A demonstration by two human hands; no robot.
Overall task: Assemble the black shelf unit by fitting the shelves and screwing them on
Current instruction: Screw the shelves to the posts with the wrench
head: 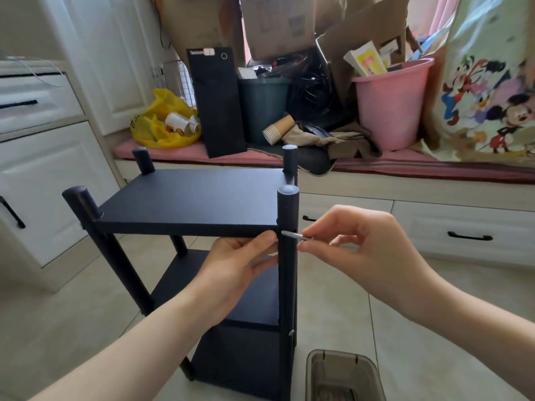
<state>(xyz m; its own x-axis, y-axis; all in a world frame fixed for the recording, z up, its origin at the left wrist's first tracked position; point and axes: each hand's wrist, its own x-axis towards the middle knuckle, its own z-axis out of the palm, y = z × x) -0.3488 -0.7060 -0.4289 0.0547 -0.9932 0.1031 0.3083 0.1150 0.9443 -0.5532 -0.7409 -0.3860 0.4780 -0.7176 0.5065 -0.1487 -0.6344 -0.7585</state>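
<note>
Silver pin (pixel 292 235), type unclear, is being pinched by the right hand (pixel 370 250). The front post (pixel 287 287) is being clasped by the left hand (pixel 240 264); fingertips hidden.

Pink bucket (pixel 390 108) stuffed with packaging, yellow plastic bag (pixel 162 123) of cups, black computer tower (pixel 217 102) leaning upright, dark bin (pixel 262 108), paper cup stack (pixel 278 129) (on its side), cardboard boxes (pixel 278 24), cartoon-print cloth (pixel 489 82), smoky plastic container (pixel 344 374) on the floor tiles.
</note>
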